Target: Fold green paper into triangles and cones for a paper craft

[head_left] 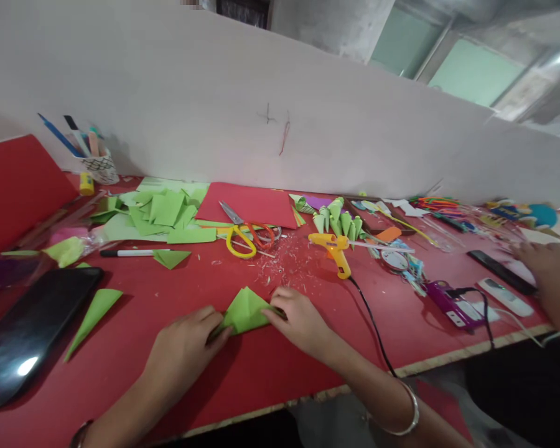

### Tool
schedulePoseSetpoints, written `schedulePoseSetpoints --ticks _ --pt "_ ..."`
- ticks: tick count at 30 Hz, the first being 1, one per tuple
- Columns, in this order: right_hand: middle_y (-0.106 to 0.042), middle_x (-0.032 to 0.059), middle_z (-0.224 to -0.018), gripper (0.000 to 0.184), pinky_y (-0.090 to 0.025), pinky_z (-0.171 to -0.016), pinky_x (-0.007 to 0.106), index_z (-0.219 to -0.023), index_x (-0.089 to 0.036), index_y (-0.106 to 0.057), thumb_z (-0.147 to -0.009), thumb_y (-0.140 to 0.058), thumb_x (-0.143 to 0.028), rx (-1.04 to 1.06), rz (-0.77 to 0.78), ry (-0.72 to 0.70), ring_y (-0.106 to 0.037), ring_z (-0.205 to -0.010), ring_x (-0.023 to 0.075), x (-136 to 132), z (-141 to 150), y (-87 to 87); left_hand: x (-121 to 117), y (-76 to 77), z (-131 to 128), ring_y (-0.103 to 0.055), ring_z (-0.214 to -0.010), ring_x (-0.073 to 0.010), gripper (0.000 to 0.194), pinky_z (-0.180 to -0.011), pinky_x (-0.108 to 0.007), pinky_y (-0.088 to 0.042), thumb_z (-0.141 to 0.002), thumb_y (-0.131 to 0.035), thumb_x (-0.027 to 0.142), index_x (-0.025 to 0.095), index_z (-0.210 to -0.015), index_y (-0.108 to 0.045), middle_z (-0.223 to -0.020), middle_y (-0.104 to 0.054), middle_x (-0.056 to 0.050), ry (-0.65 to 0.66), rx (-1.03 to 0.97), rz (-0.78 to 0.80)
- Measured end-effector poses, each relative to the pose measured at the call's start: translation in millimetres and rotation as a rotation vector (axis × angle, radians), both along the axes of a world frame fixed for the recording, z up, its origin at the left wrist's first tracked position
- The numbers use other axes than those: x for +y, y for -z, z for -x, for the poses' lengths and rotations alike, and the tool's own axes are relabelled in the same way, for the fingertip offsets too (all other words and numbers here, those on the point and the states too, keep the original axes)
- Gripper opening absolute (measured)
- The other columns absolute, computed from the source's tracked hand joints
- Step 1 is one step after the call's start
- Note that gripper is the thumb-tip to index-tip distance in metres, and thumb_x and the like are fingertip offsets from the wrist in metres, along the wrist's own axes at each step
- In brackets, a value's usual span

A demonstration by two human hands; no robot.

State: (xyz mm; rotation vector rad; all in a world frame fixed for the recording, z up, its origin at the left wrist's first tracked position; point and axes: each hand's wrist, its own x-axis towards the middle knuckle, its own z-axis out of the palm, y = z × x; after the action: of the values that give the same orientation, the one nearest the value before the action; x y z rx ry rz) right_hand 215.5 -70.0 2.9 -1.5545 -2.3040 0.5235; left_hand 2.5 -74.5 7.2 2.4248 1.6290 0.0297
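Note:
A folded piece of green paper [246, 310] lies low over the red tabletop between my two hands. My left hand [191, 339] pinches its left corner, with thumb in front and fingers behind. On the other side, my right hand [299, 320] grips the right corner between thumb and fingers. The paper has a crease down its middle and a pointed top edge. To the left rests a rolled green paper cone [94, 317], and a smaller folded green piece [170, 257] touches a white marker [133, 253].
Scissors [242, 233], a yellow glue gun [335, 252] with a black cord, and paper scraps sit behind my hands. Green sheets [168, 208] are piled at the back. A black phone-like slab [37, 330] lies left; a purple power strip [455, 305] and another person's hand [544, 261] are right.

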Motion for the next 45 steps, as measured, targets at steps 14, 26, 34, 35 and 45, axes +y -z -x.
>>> schedulePoseSetpoints --ticks 14,26,34,35,45 --pt "-0.055 0.0049 -0.084 0.023 -0.036 -0.069 0.025 -0.078 -0.014 -0.056 -0.088 -0.039 -0.026 -0.311 -0.012 0.021 -0.051 -0.081 0.0151 6 13 4.4 2 -2.0 -1 -0.058 -0.063 -0.0204 0.037 -0.058 -0.029 -0.033 -0.088 -0.03 0.034 0.019 -0.067 -0.057 -0.064 -0.061 -0.003 0.034 0.105 -0.033" --pt "-0.058 0.0074 -0.09 0.022 -0.044 -0.068 0.027 -0.085 -0.016 -0.059 -0.088 -0.04 -0.024 -0.474 0.004 0.089 -0.055 -0.087 0.0188 5 23 0.5 3 2.3 1 -0.057 -0.062 -0.0193 0.037 -0.049 -0.025 -0.028 -0.087 -0.031 0.04 0.019 -0.073 -0.058 -0.068 -0.06 -0.004 0.016 0.113 -0.01" --pt "-0.057 0.0073 -0.089 0.021 -0.045 -0.066 0.028 -0.086 -0.017 -0.059 -0.087 -0.039 -0.023 -0.488 -0.051 0.097 -0.055 -0.086 0.0195 4 23 10.2 16 21.7 30 -0.051 -0.069 -0.0154 0.034 -0.058 -0.025 -0.038 -0.083 -0.039 0.046 0.018 -0.07 -0.052 -0.077 -0.052 -0.002 0.256 -0.137 -0.018" --pt "-0.057 0.0071 -0.089 0.021 -0.045 -0.067 0.029 -0.085 -0.017 -0.059 -0.087 -0.039 -0.023 -0.486 -0.058 0.097 -0.055 -0.086 0.0196 4 23 10.6 18 23.6 34 -0.051 -0.072 -0.0157 0.033 -0.061 -0.026 -0.04 -0.083 -0.04 0.047 0.018 -0.072 -0.053 -0.08 -0.052 -0.002 0.257 -0.171 -0.028" --pt "-0.057 0.0077 -0.09 0.017 -0.045 -0.068 0.029 -0.087 -0.016 -0.057 -0.086 -0.041 -0.021 -0.471 -0.064 0.104 -0.054 -0.087 0.02 2 24 7.9 26 7.0 26 -0.031 -0.124 -0.0235 0.049 -0.1 -0.041 -0.028 -0.088 -0.035 0.025 0.031 -0.135 -0.024 -0.139 -0.031 -0.005 0.42 -0.177 -0.167"
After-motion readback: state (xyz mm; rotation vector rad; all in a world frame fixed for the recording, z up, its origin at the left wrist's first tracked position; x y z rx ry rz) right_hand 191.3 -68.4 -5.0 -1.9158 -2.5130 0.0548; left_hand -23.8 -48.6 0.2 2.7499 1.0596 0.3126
